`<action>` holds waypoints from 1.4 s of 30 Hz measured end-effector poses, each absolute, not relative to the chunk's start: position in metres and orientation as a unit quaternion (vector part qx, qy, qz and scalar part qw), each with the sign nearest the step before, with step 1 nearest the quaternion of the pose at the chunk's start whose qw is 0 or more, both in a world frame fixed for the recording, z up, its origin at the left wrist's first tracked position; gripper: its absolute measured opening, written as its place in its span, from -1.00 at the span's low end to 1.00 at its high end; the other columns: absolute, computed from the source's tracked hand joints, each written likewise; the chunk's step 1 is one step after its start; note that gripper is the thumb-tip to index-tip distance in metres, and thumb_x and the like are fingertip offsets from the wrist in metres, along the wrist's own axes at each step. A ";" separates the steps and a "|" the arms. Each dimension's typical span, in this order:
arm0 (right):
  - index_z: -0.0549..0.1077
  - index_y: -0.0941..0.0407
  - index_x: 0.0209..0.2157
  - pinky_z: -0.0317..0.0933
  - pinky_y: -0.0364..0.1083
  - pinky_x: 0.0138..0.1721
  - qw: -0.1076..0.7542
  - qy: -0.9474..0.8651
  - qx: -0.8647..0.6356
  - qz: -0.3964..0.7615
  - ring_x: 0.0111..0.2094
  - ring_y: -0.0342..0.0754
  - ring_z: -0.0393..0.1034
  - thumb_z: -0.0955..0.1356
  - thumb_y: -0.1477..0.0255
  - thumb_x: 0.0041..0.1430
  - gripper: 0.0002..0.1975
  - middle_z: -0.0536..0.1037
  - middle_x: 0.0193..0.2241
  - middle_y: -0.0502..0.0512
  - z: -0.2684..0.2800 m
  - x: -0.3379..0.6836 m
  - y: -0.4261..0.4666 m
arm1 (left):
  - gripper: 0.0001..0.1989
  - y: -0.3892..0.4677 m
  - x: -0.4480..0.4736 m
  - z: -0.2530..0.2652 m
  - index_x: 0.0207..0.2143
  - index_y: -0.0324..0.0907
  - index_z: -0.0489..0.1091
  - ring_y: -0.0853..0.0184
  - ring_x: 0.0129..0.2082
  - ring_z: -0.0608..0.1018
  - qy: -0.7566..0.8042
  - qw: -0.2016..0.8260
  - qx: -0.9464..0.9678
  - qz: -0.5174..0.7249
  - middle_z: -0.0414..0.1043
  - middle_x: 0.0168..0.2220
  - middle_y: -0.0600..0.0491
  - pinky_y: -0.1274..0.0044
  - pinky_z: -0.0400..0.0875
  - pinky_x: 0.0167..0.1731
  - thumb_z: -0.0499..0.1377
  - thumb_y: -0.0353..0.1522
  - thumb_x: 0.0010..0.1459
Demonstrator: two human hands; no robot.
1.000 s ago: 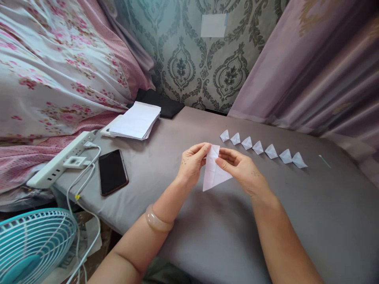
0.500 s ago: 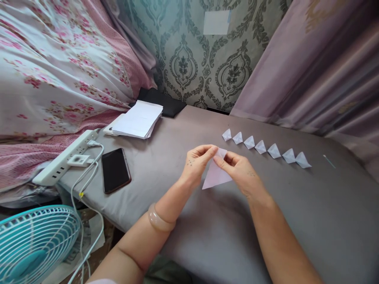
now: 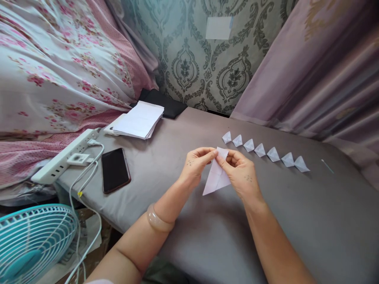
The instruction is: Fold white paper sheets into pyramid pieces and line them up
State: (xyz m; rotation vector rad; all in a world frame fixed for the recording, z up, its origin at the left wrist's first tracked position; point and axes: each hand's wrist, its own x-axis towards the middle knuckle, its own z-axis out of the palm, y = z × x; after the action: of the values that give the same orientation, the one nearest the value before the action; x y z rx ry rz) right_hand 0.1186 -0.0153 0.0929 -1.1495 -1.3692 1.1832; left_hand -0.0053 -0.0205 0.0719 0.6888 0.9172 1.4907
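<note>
A folded piece of pale pinkish-white paper (image 3: 217, 176) is held up over the grey surface, its pointed lower corner hanging toward me. My left hand (image 3: 197, 165) pinches its upper left edge between thumb and fingers. On the other side, my right hand (image 3: 239, 169) grips the paper with the thumb on its front face; the fingers behind are partly hidden. Beyond my right hand stands a row of several small folded white paper shapes (image 3: 259, 150), each peaked, running from the middle back toward the right.
A stack of white paper (image 3: 139, 120) lies at the back left, near a black flat item (image 3: 168, 104). A phone (image 3: 115, 170), a white power strip (image 3: 66, 157) with cables, and a blue fan (image 3: 32, 244) are at left. A cotton swab (image 3: 327, 165) lies far right.
The paper has tilted slightly, so more of its front face and a crease now show. My right hand has turned a little; both hands keep their hold. The view has shifted slightly.
</note>
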 end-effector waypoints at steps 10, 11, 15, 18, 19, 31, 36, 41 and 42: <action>0.50 0.08 -0.16 0.24 -0.17 -0.46 0.482 -0.584 -0.441 0.481 -0.48 -0.18 0.35 0.45 0.25 0.02 -0.66 0.50 -0.49 -0.03 0.089 0.115 -0.017 | -0.80 -0.021 -0.006 0.075 -0.51 -0.25 0.51 0.50 -0.49 0.37 0.380 0.604 0.262 0.650 0.44 -0.50 0.09 0.57 0.24 -0.37 0.40 -0.31 -0.17; 0.50 0.08 -0.16 0.23 -0.18 -0.47 0.481 -0.586 -0.439 0.482 -0.49 -0.19 0.34 0.45 0.26 0.02 -0.66 0.49 -0.50 -0.04 0.090 0.115 -0.017 | -0.81 -0.021 -0.006 0.075 -0.52 -0.25 0.50 0.50 -0.50 0.37 0.380 0.602 0.260 0.652 0.43 -0.51 0.09 0.58 0.24 -0.37 0.39 -0.32 -0.17; 0.51 0.08 -0.16 0.23 -0.19 -0.48 0.482 -0.595 -0.438 0.471 -0.51 -0.20 0.30 0.45 0.27 0.03 -0.68 0.45 -0.53 -0.08 0.091 0.112 -0.019 | -0.82 -0.021 -0.007 0.077 -0.53 -0.26 0.49 0.51 -0.50 0.37 0.384 0.599 0.252 0.656 0.42 -0.51 0.09 0.58 0.23 -0.40 0.38 -0.34 -0.17; 0.53 0.06 -0.13 0.24 -0.17 -0.47 0.479 -0.612 -0.457 0.433 -0.51 -0.20 0.30 0.44 0.27 0.05 -0.68 0.45 -0.52 -0.07 0.089 0.111 -0.020 | -0.83 -0.022 -0.007 0.079 -0.54 -0.26 0.49 0.52 -0.52 0.35 0.382 0.596 0.250 0.660 0.40 -0.54 0.11 0.59 0.22 -0.42 0.37 -0.35 -0.17; 0.54 0.06 -0.13 0.25 -0.16 -0.45 0.478 -0.620 -0.466 0.413 -0.50 -0.20 0.30 0.43 0.27 0.06 -0.68 0.46 -0.51 -0.06 0.088 0.112 -0.020 | -0.84 -0.022 -0.007 0.080 -0.54 -0.26 0.48 0.53 -0.54 0.34 0.381 0.596 0.249 0.661 0.39 -0.55 0.12 0.59 0.22 -0.43 0.37 -0.35 -0.17; 0.45 0.12 0.06 0.29 -0.08 -0.26 0.412 -0.805 -0.416 0.097 -0.34 -0.09 0.36 0.25 0.45 0.26 -0.64 0.46 -0.37 0.08 0.091 0.115 -0.027 | -0.83 -0.020 -0.011 0.077 -0.50 -0.26 0.50 0.54 -0.55 0.34 0.361 0.618 0.225 0.661 0.38 -0.54 0.12 0.60 0.21 -0.46 0.38 -0.35 -0.17; 0.35 0.15 0.16 0.28 -0.01 -0.27 0.330 -0.850 -0.408 -0.050 -0.30 0.01 0.30 0.19 0.50 0.25 -0.56 0.43 -0.37 0.14 0.094 0.116 -0.031 | -0.81 -0.020 -0.012 0.074 -0.46 -0.26 0.54 0.48 -0.45 0.42 0.336 0.640 0.229 0.652 0.46 -0.48 0.06 0.57 0.27 -0.36 0.39 -0.35 -0.16; 0.31 0.18 0.18 0.27 0.02 -0.32 0.260 -0.861 -0.419 -0.125 -0.30 0.06 0.27 0.16 0.51 0.25 -0.53 0.42 -0.38 0.19 0.097 0.115 -0.034 | -0.83 -0.018 -0.013 0.073 -0.46 -0.27 0.54 0.46 -0.43 0.44 0.318 0.658 0.229 0.642 0.48 -0.46 0.05 0.55 0.28 -0.33 0.39 -0.35 -0.12; 0.32 0.19 0.18 0.27 0.03 -0.31 0.255 -0.861 -0.422 -0.121 -0.30 0.07 0.27 0.16 0.51 0.25 -0.53 0.42 -0.37 0.20 0.097 0.116 -0.034 | -0.81 -0.018 -0.013 0.073 -0.45 -0.27 0.55 0.46 -0.42 0.45 0.316 0.664 0.229 0.638 0.49 -0.45 0.04 0.55 0.29 -0.32 0.40 -0.35 -0.14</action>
State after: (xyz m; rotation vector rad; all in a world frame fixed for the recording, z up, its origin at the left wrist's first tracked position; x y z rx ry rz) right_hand 0.1158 -0.0337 0.0971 -1.1470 -2.3398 -0.3292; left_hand -0.0133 -0.0175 0.0733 0.5167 0.7139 1.4411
